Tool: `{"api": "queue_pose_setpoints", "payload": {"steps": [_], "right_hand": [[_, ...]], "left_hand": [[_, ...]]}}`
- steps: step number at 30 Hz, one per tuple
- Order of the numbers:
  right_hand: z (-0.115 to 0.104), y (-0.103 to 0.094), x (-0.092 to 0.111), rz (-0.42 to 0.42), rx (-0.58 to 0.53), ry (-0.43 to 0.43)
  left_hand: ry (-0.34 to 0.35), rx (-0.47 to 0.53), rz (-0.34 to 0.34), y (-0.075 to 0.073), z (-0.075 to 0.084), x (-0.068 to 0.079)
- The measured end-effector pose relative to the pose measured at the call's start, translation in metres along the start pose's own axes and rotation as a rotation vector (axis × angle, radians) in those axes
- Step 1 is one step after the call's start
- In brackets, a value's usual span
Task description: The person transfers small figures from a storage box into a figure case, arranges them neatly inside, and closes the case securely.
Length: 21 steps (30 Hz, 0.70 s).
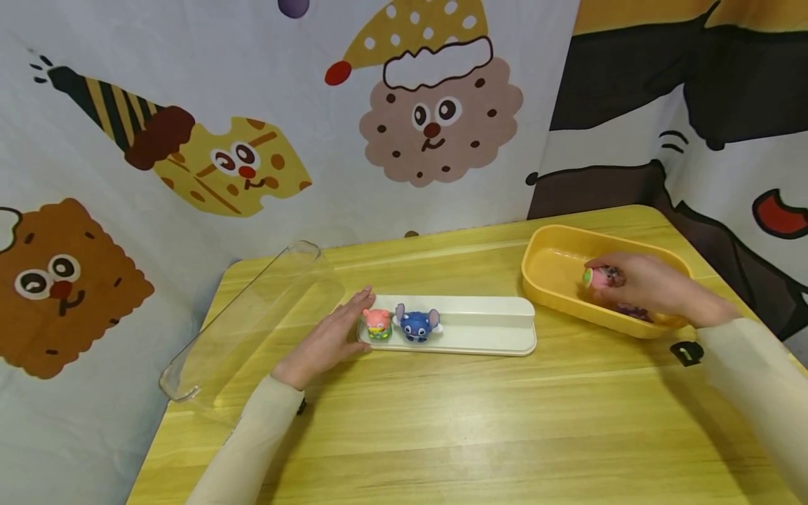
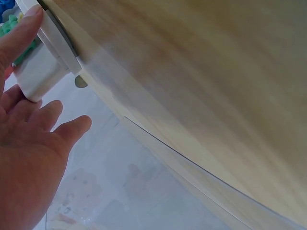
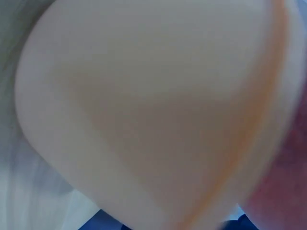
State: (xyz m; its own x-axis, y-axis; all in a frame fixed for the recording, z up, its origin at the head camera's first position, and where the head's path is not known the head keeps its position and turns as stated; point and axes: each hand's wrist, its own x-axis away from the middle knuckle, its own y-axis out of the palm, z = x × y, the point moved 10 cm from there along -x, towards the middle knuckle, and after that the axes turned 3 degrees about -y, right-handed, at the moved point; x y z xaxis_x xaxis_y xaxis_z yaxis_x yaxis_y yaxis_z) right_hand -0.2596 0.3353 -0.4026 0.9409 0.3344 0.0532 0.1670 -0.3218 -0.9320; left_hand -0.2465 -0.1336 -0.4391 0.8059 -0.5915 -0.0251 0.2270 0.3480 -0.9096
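Observation:
My left hand [image 1: 325, 351] holds the left end of a long white tray [image 1: 486, 340], thumb at its front corner and fingers at its back corner. In the left wrist view the thumb [image 2: 24, 36] lies on the tray's rim. A pink and green toy figure [image 1: 377, 324] and a blue big-eared figure [image 1: 416, 326] stand side by side in the tray. My right hand [image 1: 653, 284] pinches a small pink toy figure [image 1: 596, 278] with a green end, inside a yellow bin [image 1: 555, 301]. The bin's wall fills the right wrist view, hiding the fingertips.
A clear plastic cover [image 1: 252, 322] lies on the left of the wooden table [image 1: 404, 435]. Something purple [image 1: 633, 311] lies in the yellow bin under my right hand. A cartoon-print cloth [image 1: 328, 140] hangs behind the table.

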Motion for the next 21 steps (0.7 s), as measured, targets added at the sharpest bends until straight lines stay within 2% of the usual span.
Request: {"api": "queue_pose_setpoints", "payload": {"steps": [12, 17, 21], "right_hand": [[-0.02, -0.02, 0.013, 0.128, -0.033, 0.032], [-0.038, -0.023, 0.017, 0.172, -0.027, -0.023], [-0.057, -0.027, 0.02, 0.216, -0.024, -0.106]], "left_hand": [[0.011, -0.003, 0.007, 0.0, 0.001, 0.0], [0.002, -0.006, 0.0, 0.0, -0.001, 0.0], [0.0, -0.002, 0.003, 0.001, -0.002, 0.0]]}}
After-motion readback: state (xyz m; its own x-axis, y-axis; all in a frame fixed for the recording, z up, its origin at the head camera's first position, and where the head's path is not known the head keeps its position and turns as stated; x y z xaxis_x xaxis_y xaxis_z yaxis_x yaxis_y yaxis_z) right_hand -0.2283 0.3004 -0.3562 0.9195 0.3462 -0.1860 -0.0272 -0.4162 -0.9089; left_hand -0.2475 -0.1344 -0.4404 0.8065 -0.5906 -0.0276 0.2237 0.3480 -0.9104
